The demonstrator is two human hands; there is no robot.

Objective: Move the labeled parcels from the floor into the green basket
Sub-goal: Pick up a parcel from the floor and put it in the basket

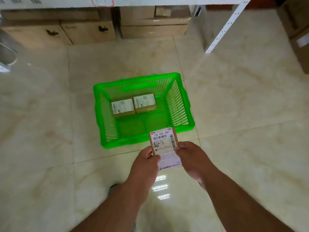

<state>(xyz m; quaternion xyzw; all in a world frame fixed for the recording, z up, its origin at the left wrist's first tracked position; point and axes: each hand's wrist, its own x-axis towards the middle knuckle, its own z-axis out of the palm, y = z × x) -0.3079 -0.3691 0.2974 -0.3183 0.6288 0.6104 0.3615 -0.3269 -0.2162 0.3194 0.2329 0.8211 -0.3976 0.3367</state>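
Observation:
A green slatted basket (182, 104) stands on the tiled floor in the middle of the view. Two small brown parcels lie side by side at its far end, one on the left (122, 107) and one on the right (144, 102), both with white labels facing up. I hold a third labeled parcel (163, 141) in the air just in front of the basket's near rim, its label facing me. My left hand (147, 159) grips its lower left edge and my right hand (192, 158) grips its right side. The label's lower part hangs loose below the box.
Cardboard boxes (90, 30) are stacked along the far wall under a white shelf. A white perforated shelf post (222, 30) slants down at the upper right, with more boxes (301, 44) at the right edge. Glossy cream floor tiles (242, 97) surround the basket.

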